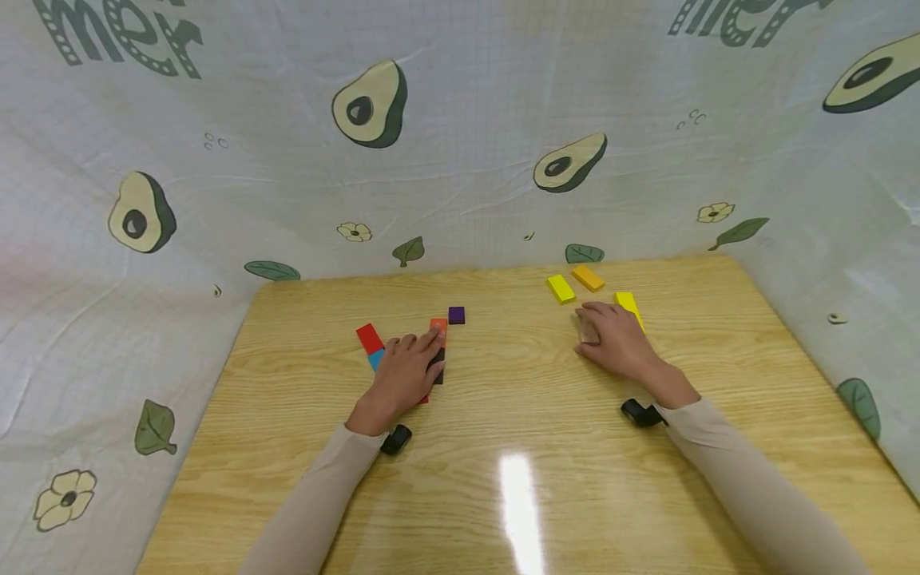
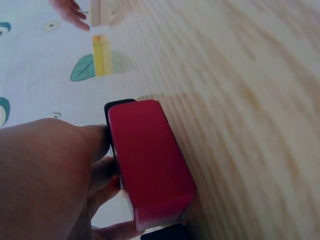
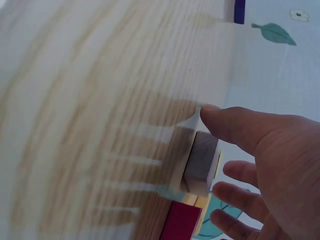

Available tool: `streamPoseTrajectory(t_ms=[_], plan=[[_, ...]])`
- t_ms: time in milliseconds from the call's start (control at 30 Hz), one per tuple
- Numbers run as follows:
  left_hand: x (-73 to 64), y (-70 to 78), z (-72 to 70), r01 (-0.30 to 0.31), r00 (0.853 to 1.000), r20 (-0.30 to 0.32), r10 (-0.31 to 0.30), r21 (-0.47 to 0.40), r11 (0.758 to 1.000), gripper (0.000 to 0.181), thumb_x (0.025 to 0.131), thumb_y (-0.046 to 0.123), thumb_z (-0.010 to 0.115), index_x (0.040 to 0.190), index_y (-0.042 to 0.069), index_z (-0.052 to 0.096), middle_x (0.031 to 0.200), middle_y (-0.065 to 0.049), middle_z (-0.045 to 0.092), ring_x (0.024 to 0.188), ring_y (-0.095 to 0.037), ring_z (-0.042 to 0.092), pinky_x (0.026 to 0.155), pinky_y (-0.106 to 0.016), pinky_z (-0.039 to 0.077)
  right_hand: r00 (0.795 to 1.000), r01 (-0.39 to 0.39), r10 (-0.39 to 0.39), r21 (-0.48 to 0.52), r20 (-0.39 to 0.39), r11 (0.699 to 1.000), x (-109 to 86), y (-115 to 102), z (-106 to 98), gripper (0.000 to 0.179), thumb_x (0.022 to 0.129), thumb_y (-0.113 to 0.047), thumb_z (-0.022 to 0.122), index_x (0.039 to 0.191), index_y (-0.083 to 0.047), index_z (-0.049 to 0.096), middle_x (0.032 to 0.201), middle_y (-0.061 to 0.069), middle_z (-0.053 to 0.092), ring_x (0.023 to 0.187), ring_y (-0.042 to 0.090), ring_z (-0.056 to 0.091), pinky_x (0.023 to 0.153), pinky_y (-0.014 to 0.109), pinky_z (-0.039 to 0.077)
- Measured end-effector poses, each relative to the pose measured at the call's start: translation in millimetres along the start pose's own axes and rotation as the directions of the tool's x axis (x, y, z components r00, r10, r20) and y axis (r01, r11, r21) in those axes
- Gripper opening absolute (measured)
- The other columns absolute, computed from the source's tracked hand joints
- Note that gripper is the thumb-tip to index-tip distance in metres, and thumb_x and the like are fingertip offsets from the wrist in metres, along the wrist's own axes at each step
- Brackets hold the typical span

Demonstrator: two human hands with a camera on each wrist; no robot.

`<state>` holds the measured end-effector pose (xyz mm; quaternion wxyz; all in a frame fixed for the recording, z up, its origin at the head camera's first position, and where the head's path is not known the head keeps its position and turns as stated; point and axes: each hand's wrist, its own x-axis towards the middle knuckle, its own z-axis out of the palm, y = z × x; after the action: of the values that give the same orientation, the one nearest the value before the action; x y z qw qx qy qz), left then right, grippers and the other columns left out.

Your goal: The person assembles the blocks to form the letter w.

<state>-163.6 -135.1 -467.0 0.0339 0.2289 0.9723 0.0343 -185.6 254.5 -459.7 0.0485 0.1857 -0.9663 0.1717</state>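
My left hand lies over a group of small blocks in the head view. Its index fingertip rests on an orange block, and its thumb lies against a black block. A red block stands close beside the fingers in the left wrist view. Another red block and a blue block extend past the knuckles. On the right, my right hand is spread around a plain wooden block; a gap shows between the thumb and that block in the right wrist view.
Beyond the right hand lie a yellow block, an orange-yellow block and a second yellow block. A purple block sits just right of the orange one. Patterned cloth rises at the wooden table's back edge.
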Motion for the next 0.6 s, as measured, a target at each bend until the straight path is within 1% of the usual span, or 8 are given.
streamPoseTrajectory(t_ms=[100, 267, 433, 600], plan=[[-0.1, 0.8, -0.2, 0.000, 1.000, -0.003, 0.000, -0.001, 1.000, 0.056, 0.113, 0.036, 0.051, 0.164, 0.014, 0.043, 0.169, -0.005, 0.040, 0.142, -0.036, 0.049, 0.119, -0.059, 0.034, 1.000, 0.004, -0.004, -0.005, -0.002, 1.000, -3.8, 3.0, -2.6, 0.061, 0.090, -0.018, 0.085, 0.140, 0.008, 0.062, 0.144, 0.030, 0.059, 0.131, 0.055, 0.052, 0.109, 0.073, 0.038], [-1.1, 0.8, -1.2, -0.002, 1.000, -0.010, 0.002, -0.006, 1.000, 0.056, 0.112, 0.036, 0.052, 0.163, 0.013, 0.044, 0.168, -0.005, 0.041, 0.141, -0.036, 0.049, 0.118, -0.059, 0.035, 1.000, -0.005, 0.005, -0.013, 0.013, 1.000, -6.3, 6.9, -5.2, 0.058, 0.093, -0.017, 0.082, 0.141, 0.008, 0.062, 0.142, 0.030, 0.060, 0.131, 0.054, 0.050, 0.108, 0.072, 0.037], [-0.9, 0.5, -1.2, -0.002, 1.000, -0.015, 0.002, -0.002, 1.000, 0.055, 0.112, 0.035, 0.053, 0.162, 0.013, 0.045, 0.168, -0.006, 0.042, 0.141, -0.037, 0.050, 0.118, -0.059, 0.036, 0.999, -0.010, 0.011, -0.013, 0.032, 1.000, -6.2, 9.8, -4.6, 0.054, 0.096, -0.017, 0.080, 0.141, 0.008, 0.062, 0.141, 0.029, 0.061, 0.132, 0.053, 0.049, 0.109, 0.071, 0.036], [-1.3, 0.3, -1.6, -0.003, 1.000, -0.013, 0.003, -0.003, 1.000, 0.055, 0.112, 0.036, 0.052, 0.163, 0.014, 0.045, 0.168, -0.006, 0.042, 0.140, -0.037, 0.050, 0.117, -0.058, 0.036, 1.000, 0.003, -0.002, -0.010, 0.023, 1.000, -4.0, 9.1, -4.7, 0.054, 0.096, -0.017, 0.080, 0.140, 0.007, 0.063, 0.140, 0.029, 0.062, 0.132, 0.053, 0.050, 0.108, 0.071, 0.036]])
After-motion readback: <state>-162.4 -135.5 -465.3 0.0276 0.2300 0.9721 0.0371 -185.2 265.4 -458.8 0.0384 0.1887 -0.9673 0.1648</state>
